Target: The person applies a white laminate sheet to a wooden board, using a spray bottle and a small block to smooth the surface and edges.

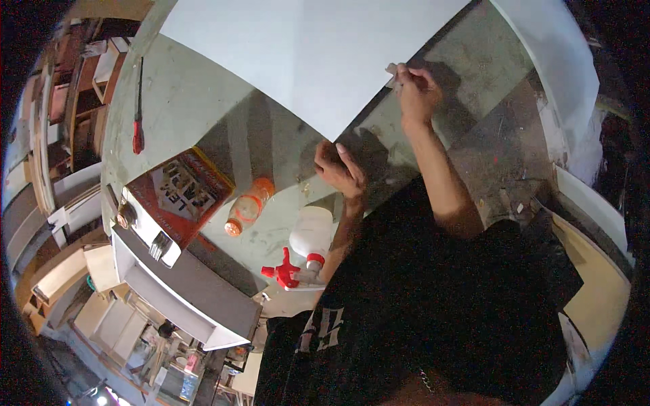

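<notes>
Left hand [340, 169] loosely curled, right hand [419, 98] farther forward in a pinch.

The white panel [298, 61] is shining, while the shirt [440, 304] is looking dark and grainy. Shadows are falling on the table [183, 88] beside the left hand [340, 169] and right hand [418, 95]. Lights [101, 400] are glaring at lower left; outer edges are bending.

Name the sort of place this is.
Probably a woodworking or furniture workshop: wooden boards crowd the far left, and a long red-handled tool lies on the worktop near a red can.
</notes>
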The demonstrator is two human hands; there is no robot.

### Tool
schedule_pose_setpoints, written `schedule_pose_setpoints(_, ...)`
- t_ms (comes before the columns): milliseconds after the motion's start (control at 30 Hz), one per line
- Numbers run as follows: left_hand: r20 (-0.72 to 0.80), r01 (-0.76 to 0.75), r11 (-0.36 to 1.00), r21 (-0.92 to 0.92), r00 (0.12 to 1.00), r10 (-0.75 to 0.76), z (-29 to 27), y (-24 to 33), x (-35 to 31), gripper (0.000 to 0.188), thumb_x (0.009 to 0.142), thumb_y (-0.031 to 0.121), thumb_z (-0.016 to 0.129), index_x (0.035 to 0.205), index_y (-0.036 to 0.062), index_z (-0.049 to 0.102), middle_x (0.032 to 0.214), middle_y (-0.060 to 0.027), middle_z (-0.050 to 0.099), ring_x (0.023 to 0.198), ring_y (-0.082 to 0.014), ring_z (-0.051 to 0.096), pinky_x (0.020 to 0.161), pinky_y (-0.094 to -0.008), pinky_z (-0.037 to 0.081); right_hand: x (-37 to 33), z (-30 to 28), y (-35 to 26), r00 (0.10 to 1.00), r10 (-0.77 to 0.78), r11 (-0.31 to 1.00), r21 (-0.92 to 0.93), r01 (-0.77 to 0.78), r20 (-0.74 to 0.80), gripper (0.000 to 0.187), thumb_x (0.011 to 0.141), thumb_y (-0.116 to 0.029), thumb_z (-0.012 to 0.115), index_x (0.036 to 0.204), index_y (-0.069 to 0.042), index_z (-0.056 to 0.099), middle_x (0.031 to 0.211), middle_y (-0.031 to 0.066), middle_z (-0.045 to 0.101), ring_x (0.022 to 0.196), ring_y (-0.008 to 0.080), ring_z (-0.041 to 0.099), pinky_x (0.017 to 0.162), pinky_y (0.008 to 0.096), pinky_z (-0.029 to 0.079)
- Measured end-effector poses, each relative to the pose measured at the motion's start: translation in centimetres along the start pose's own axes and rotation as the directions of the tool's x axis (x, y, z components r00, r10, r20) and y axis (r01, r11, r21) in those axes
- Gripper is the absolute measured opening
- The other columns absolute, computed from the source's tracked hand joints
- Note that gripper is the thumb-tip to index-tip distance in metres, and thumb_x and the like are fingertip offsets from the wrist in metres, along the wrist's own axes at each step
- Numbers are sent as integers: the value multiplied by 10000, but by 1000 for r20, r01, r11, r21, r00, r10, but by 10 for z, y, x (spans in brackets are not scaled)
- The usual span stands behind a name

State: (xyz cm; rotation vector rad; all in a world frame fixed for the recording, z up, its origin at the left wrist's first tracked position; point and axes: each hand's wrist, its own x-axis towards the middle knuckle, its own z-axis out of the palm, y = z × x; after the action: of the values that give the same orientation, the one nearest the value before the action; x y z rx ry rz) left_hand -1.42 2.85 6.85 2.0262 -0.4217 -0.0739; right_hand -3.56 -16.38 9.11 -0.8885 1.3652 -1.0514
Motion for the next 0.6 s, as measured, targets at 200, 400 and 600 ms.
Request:
schedule_pose_setpoints(200,39,124,969,-214,992,-118,2,2,-1,347,1001,209,527,1201,-65,455,1124,-216,528,933,-269,553,891,-405,409,21,4,-16,997,16,1000,-25,-18,-75,159,807,-141,792,784,-89,643,833,13,670,778,152,609,627,323,452)
schedule_pose_setpoints(400,9,62,994,-86,998,-62,-1,16,3,335,996,184,522,1200,-72,454,1031,-207,579,947,-290,560,905,-407,405,-7,2,-4,989,149,964,-225,-142,17,161,815,-140,774,839,-99,620,928,37,670,927,161,606,719,339,466)
schedule_pose_setpoints(600,-33,62,993,-104,997,-66,1,15,6,297,996,170,516,1168,-69,477,973,-185,628,945,-266,561,933,-428,368,26,4,-9,988,144,988,-57,-140,62,144,822,-127,759,799,-108,619,876,26,670,809,145,599,681,314,447)
